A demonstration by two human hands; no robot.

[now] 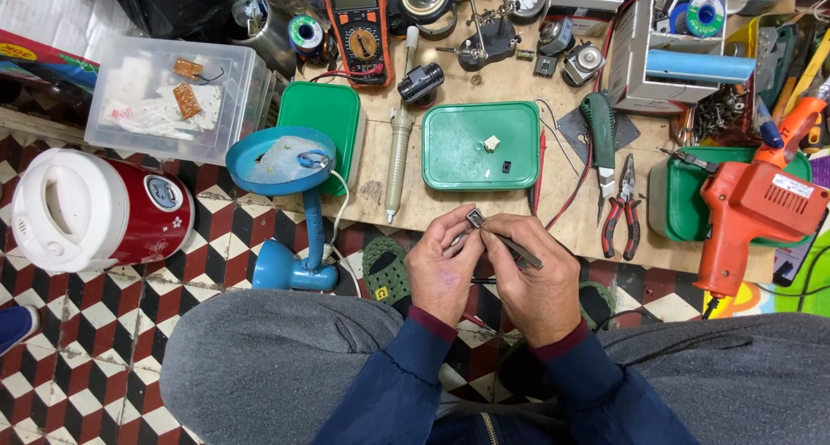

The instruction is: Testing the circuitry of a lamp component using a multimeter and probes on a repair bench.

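Observation:
My left hand (pixel 443 268) pinches a small dark square part (pixel 475 217) between thumb and fingertips, just in front of the low wooden bench. My right hand (pixel 534 276) grips thin metal tweezers (pixel 517 248), their tips meeting the part. Both hands hover over my knees, close together. Right behind them lies a green tray lid (pixel 450 155) with a small white piece (pixel 491 142) and a small black piece (pixel 506 166) on it.
A desoldering pump (pixel 398 151), red-handled pliers (pixel 622 207), an orange heat gun (pixel 748 216) and an orange multimeter (pixel 359 25) lie on the bench. A blue desk lamp (pixel 290 172), a red and white cooker (pixel 91 211) and a clear plastic box (pixel 173 99) stand at left.

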